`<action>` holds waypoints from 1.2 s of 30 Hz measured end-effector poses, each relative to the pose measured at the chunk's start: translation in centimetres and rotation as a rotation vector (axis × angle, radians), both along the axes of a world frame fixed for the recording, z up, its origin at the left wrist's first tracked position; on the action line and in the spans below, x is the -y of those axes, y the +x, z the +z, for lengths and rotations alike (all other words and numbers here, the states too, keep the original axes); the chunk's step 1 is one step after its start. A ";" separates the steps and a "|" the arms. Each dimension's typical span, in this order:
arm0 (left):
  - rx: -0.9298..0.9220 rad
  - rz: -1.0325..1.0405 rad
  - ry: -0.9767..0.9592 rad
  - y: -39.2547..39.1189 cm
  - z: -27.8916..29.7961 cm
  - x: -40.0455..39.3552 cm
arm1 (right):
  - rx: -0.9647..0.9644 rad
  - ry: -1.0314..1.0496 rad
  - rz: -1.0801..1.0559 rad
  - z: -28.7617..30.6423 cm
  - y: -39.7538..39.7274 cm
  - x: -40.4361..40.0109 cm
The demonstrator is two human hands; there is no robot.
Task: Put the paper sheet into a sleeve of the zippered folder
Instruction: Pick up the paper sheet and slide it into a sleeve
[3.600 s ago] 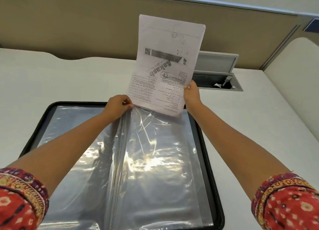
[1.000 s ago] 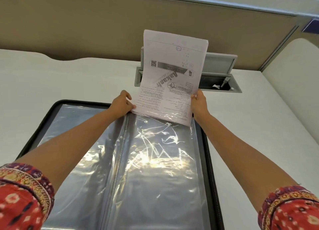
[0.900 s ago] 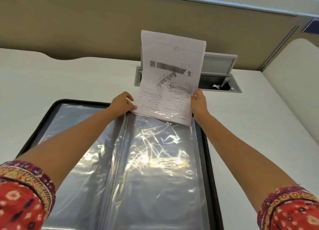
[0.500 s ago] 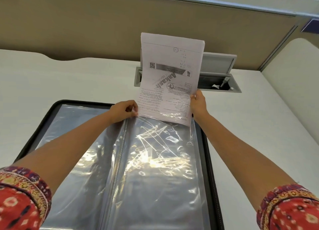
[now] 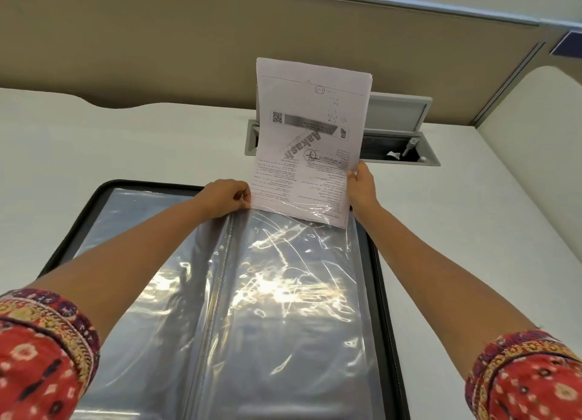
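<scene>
A black zippered folder [image 5: 389, 293] lies open on the white desk, its clear plastic sleeves [image 5: 283, 309] spread across both halves. A printed paper sheet [image 5: 311, 142] stands almost upright over the far edge of the right-hand sleeve. Its bottom edge sits a little way inside the sleeve's mouth, under the clear film. My right hand [image 5: 360, 186] grips the sheet's right edge. My left hand [image 5: 225, 197] pinches the top edge of the sleeve at the sheet's lower left corner.
An open grey cable box [image 5: 400, 136] with a raised lid is set into the desk behind the sheet. A beige partition [image 5: 157, 41] runs along the back. White desk surface [image 5: 63, 142] lies left and right of the folder.
The sheet has come down and its bottom edge has slid into the sleeve's mouth. My left hand has shifted right and closed on the sleeve's edge.
</scene>
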State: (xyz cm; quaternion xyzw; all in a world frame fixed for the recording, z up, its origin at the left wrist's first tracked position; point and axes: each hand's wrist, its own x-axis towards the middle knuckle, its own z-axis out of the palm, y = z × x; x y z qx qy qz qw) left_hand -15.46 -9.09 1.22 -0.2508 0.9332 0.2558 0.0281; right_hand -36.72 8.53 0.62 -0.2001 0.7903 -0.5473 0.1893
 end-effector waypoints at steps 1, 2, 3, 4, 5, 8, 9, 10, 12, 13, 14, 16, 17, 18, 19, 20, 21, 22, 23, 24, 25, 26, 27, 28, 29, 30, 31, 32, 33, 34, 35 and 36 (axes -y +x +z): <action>-0.003 -0.007 -0.030 0.0 0.0 -0.2 | -0.005 0.003 -0.001 0.0 0.0 0.0; -0.010 -0.007 -0.055 0.0 0.0 -0.3 | -0.009 0.000 0.000 0.1 0.1 0.0; -0.020 -0.003 -0.077 0.1 0.0 -0.5 | -0.014 0.001 0.001 0.2 0.2 0.0; -0.034 0.004 -0.095 0.1 0.0 -0.7 | -0.018 -0.001 0.004 0.3 0.2 0.0; -0.052 0.014 -0.110 0.2 0.0 -0.8 | -0.021 0.002 0.006 0.4 0.3 0.0; -0.112 0.050 -0.132 0.5 -0.2 -1.1 | -0.042 0.010 0.011 0.5 0.4 0.0; -0.128 0.067 -0.122 0.6 -0.2 -1.1 | -0.049 0.011 0.013 0.5 0.5 0.0; -0.138 0.080 -0.108 0.7 -0.3 -1.0 | -0.054 0.010 0.015 0.5 0.5 0.1; -0.141 0.085 -0.103 0.9 -0.4 -0.7 | -0.061 0.020 0.016 0.6 0.6 0.2; -0.136 0.081 -0.109 0.9 -0.4 -0.5 | -0.065 0.025 0.018 0.7 0.6 0.2; -0.123 0.074 -0.115 0.9 -0.4 -0.3 | -0.069 0.028 0.021 0.7 0.7 0.3; -0.070 0.056 -0.126 0.9 -0.2 -0.1 | -0.086 0.036 0.027 0.7 0.7 0.4; -0.043 0.045 -0.133 0.9 0.0 0.0 | -0.097 0.048 0.029 0.8 0.7 0.5; -0.022 0.034 -0.141 0.8 0.1 0.1 | -0.104 0.059 0.032 0.9 0.7 0.6; -0.005 0.022 -0.148 0.7 0.2 0.2 | -0.105 0.069 0.033 1.0 0.7 0.6; 0.010 0.009 -0.152 0.7 0.2 0.2 | -0.101 0.076 0.033 1.1 0.6 0.6; 0.016 -0.002 -0.158 0.6 0.2 0.2 | -0.095 0.081 0.032 1.1 0.5 0.6; 0.010 -0.011 -0.167 0.6 0.2 0.2 | -0.083 0.086 0.029 1.1 0.4 0.6; -0.011 -0.008 -0.170 0.5 0.1 0.1 | -0.067 0.083 0.029 1.2 0.4 0.5; -0.039 0.008 -0.159 0.5 0.0 0.1 | -0.052 0.079 0.032 1.3 0.3 0.5; -0.057 0.025 -0.140 0.5 0.0 0.0 | -0.037 0.076 0.036 1.4 0.3 0.4; -0.055 0.032 -0.124 0.5 0.0 -0.1 | -0.025 0.070 0.042 1.6 0.3 0.4; -0.040 0.033 -0.116 0.4 0.0 -0.1 | -0.012 0.065 0.046 1.8 0.3 0.3; -0.027 0.034 -0.111 0.3 0.1 -0.1 | 0.001 0.059 0.051 1.9 0.3 0.3; -0.025 0.039 -0.104 0.3 0.2 -0.1 | 0.019 0.050 0.060 1.9 0.3 0.2; -0.031 0.045 -0.093 0.3 0.3 -0.2 | 0.047 0.040 0.070 2.0 0.2 0.2; -0.036 0.053 -0.080 0.3 0.4 -0.2 | 0.084 0.030 0.086 2.0 0.2 0.1; -0.034 0.063 -0.071 0.3 0.4 -0.1 | 0.127 0.032 0.108 2.0 0.1 0.1; -0.031 0.069 -0.070 0.4 0.3 -0.1 | 0.174 0.046 0.132 2.0 0.2 0.0; -0.030 0.073 -0.072 0.4 0.3 -0.1 | 0.216 0.071 0.156 2.0 0.2 -0.1; -0.035 0.077 -0.071 0.3 0.2 0.0 | 0.247 0.100 0.177 2.1 0.4 -0.3; -0.042 0.086 -0.066 0.3 0.1 0.0 | 0.259 0.131 0.196 2.0 0.6 -0.5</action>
